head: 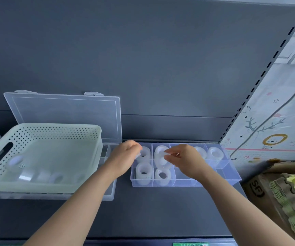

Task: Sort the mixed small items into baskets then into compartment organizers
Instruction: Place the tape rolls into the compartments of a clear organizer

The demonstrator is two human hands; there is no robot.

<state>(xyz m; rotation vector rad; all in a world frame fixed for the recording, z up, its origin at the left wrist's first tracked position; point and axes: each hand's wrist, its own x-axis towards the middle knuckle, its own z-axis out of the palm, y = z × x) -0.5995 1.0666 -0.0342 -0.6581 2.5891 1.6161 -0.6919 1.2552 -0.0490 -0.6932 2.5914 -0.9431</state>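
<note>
While both my hands work over the clear organizer (231, 176) on the grey shelf (160, 210), my left hand (125, 157) curls its fingers against the corner roll (145, 153), a translucent tape roll in the back-left compartment. I cannot tell whether I really grip it. My right hand (187, 160) pinches the edge of the second roll (160, 150), in the next back compartment, between thumb and fingertips. Two front rolls (144, 172) stand in the compartments just before these, and two far rolls (215, 153) sit in the back row beyond my right hand. To my left, the pale perforated basket (54, 128) rests tilted on an open clear box (63, 112) and holds more basket rolls (56, 177).
</note>
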